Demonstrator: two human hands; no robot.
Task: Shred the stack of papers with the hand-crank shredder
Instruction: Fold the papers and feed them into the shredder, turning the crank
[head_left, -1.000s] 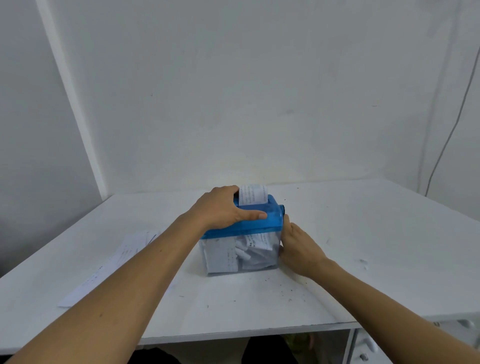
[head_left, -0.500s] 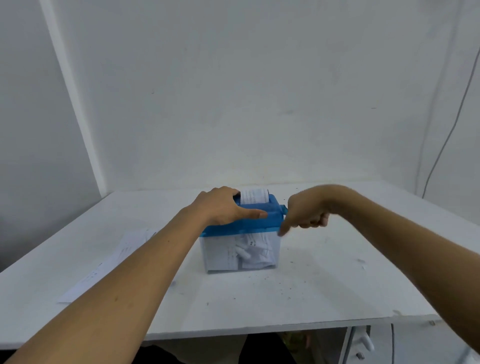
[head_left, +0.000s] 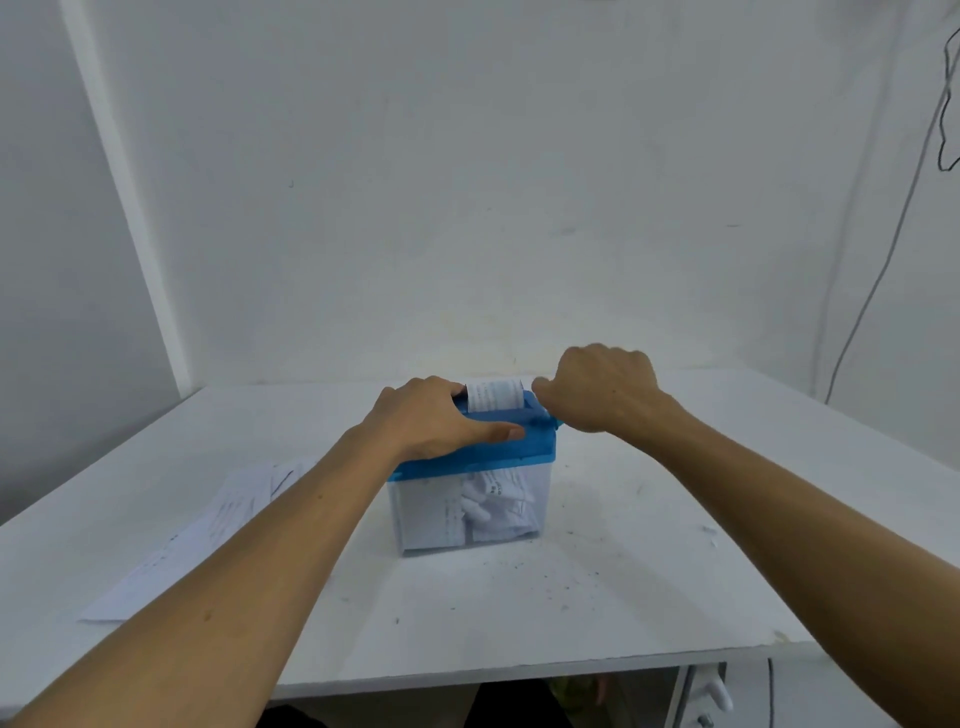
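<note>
A small hand-crank shredder with a blue lid and a clear bin stands in the middle of the white table. A short end of a printed sheet sticks up from the slot in the lid. Shredded paper fills the bin. My left hand lies over the left part of the lid and presses on it, thumb along the front edge. My right hand is fisted at the shredder's right side, raised above lid level, closed on the crank, which it hides. A stack of papers lies to the left.
White walls stand close behind and to the left of the table. A dark cable hangs down the wall at the right. Small paper specks dot the table in front of the shredder. A white drawer unit shows under the table's right front edge.
My right hand has swung from low beside the bin up and over to above the lid's right end. The sheet in the slot stands lower. My left hand has stayed on the lid.
</note>
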